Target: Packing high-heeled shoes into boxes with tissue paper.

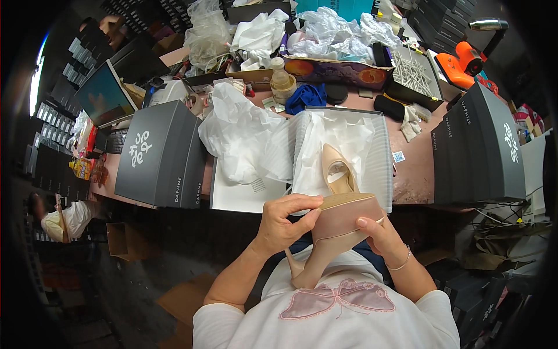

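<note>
Close to my chest is a beige high-heeled shoe (pixel 343 221) with a thick platform, its sole turned up and its heel toward me. My right hand (pixel 381 235) grips it from the right, the thumb pressed on the platform's side. At the left edge of the sole, my left hand (pixel 288 224) pinches with thumb and fingertips. A matching beige shoe (pixel 335 160) lies just beyond on white tissue paper (pixel 311 166) in the open shoe box (pixel 381 151). More crumpled tissue (pixel 247 136) spreads over the white box part (pixel 235 198) to the left.
Stacked dark shoe boxes stand left (pixel 157 151) and right (pixel 479 145) on the pink table (pixel 412 174). Behind are a pump bottle (pixel 282 81), a blue cloth (pixel 306 99), a tray of white sticks (pixel 412 72) and an orange tool (pixel 462 61). A laptop (pixel 106 96) sits far left.
</note>
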Motion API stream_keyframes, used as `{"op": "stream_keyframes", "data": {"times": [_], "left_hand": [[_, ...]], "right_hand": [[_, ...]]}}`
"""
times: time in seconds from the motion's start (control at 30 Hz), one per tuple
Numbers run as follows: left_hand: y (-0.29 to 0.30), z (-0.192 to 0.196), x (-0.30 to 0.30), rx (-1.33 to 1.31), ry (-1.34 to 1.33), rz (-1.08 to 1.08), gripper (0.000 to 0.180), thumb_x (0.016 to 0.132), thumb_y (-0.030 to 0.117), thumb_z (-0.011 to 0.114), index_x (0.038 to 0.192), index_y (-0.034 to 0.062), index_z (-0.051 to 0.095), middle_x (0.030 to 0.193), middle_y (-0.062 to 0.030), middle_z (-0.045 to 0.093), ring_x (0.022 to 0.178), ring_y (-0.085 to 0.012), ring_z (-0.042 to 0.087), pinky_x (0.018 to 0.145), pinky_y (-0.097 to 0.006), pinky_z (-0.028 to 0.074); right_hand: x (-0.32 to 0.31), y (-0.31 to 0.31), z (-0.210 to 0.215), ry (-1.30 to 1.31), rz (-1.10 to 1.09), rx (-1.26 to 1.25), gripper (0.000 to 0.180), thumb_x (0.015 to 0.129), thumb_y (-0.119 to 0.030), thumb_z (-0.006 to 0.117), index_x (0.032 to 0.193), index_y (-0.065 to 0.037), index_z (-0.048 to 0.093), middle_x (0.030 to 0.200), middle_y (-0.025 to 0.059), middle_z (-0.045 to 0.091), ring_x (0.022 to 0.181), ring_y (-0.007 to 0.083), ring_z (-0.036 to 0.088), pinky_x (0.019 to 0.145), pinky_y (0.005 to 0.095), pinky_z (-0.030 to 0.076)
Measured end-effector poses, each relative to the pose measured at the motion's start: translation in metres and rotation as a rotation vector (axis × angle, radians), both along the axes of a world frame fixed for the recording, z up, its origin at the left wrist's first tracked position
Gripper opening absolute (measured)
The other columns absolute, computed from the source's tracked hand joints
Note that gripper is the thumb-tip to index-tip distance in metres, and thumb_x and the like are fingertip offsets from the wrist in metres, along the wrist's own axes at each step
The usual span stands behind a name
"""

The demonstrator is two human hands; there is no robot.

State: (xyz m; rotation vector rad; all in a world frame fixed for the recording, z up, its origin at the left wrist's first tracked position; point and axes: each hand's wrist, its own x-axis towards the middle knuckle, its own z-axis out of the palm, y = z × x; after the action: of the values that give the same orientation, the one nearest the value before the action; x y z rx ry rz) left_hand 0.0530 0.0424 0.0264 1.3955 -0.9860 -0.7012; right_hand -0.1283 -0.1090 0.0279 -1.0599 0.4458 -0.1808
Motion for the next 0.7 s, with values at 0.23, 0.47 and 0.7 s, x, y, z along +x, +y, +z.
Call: {"op": "stream_keyframes", "data": {"times": [0.23,0.47,0.7], "left_hand": [[0.002,-0.002,-0.002,-0.005,0.083,0.009,0.021,0.088,-0.003,0.056,0.106,-0.0053,0.068,0.106,-0.0172,0.068,0.099,-0.0199,0.065,0.088,-0.028,0.051],[-0.001,-0.021,-0.013,-0.071,0.262,-0.043,0.055,0.091,0.015,0.063,0.139,0.0024,0.041,0.14,-0.0131,0.044,0.13,-0.0212,0.042,0.106,-0.035,0.036],[-0.015,0.001,-0.003,-0.215,0.485,0.214,0.061,0.094,0.022,0.063,0.143,0.0046,0.031,0.135,-0.009,0.044,0.123,-0.0181,0.045,0.103,-0.032,0.037]], "right_hand": [[-0.002,-0.001,-0.007,0.011,0.011,-0.014,0.064,0.086,-0.033,0.066,0.131,0.007,0.044,0.121,0.0144,0.057,0.111,0.0183,0.053,0.095,0.032,0.043],[0.022,-0.013,0.011,-0.084,-0.01,-0.065,0.071,0.088,-0.039,0.063,0.14,0.002,0.035,0.123,0.0121,0.054,0.108,0.0172,0.054,0.09,0.0293,0.045],[0.068,-0.028,0.011,-0.183,0.043,-0.022,0.088,0.086,-0.059,0.06,0.148,-0.01,0.022,0.134,0.0184,0.046,0.115,0.0226,0.055,0.091,0.0392,0.05]]}}
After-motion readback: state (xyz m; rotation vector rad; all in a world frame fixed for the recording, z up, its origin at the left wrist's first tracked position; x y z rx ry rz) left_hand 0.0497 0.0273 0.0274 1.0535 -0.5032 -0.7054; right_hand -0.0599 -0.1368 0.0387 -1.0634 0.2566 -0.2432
